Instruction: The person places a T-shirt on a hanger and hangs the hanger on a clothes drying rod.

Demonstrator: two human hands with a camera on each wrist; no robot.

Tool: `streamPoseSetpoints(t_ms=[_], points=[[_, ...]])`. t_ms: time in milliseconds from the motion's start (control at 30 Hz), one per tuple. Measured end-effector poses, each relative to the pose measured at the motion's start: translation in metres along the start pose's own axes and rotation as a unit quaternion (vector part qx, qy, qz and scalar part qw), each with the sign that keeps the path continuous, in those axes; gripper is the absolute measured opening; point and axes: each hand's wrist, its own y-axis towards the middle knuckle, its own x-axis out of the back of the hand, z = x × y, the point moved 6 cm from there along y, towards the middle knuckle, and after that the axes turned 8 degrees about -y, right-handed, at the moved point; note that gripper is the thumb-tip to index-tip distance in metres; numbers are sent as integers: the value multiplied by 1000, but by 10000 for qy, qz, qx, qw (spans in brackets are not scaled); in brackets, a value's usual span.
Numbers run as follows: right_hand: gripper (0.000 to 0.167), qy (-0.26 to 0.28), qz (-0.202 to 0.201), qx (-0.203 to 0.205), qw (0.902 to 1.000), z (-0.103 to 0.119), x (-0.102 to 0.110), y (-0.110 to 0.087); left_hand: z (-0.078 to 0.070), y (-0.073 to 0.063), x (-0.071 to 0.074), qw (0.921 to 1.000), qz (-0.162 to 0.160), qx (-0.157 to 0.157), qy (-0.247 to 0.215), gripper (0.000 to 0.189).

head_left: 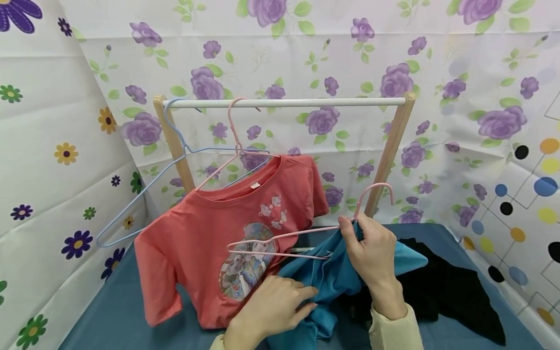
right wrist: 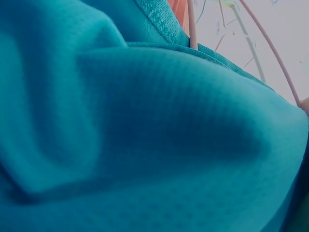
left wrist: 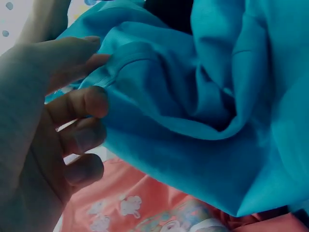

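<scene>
A pink hanger (head_left: 306, 232) is partly inside a bright blue garment (head_left: 325, 272); its hook sticks up above my right hand (head_left: 372, 250). That hand pinches the hanger near the hook's base, together with the blue cloth. My left hand (head_left: 275, 304) is at the garment's lower left side, its thumb and fingers apart. In the left wrist view the loosely bent fingers (left wrist: 79, 137) lie right at the edge of the blue cloth (left wrist: 193, 159), gripping none of it. Blue fabric (right wrist: 159, 130) fills most of the right wrist view and hides nearly all of the right hand.
A rack with a white bar (head_left: 306, 103) and wooden posts stands behind. From it hang an empty blue hanger (head_left: 144, 192) and a coral T-shirt (head_left: 197, 233) on another pink hanger (head_left: 232, 126). Black clothing (head_left: 455, 291) lies at right on the blue-grey table cover (head_left: 105, 311).
</scene>
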Motion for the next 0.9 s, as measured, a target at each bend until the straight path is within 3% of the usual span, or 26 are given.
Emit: streamPoseSetpoints(t_ms=[233, 367, 533, 900], points=[[51, 37, 36, -43, 10000, -4, -1, -1, 7, -2, -6, 9991, 204, 194, 304, 15], [50, 64, -58, -52, 9999, -9, -1, -2, 15, -5, -1, 9986, 156, 366, 359, 21], [52, 37, -174, -90, 9998, -12, 4, -1, 28, -11, 10, 9970, 152, 753, 78, 25], [42, 109, -132, -175, 9997, -19, 10, 0, 54, -33, 43, 9895, -459, 1358, -191, 25]])
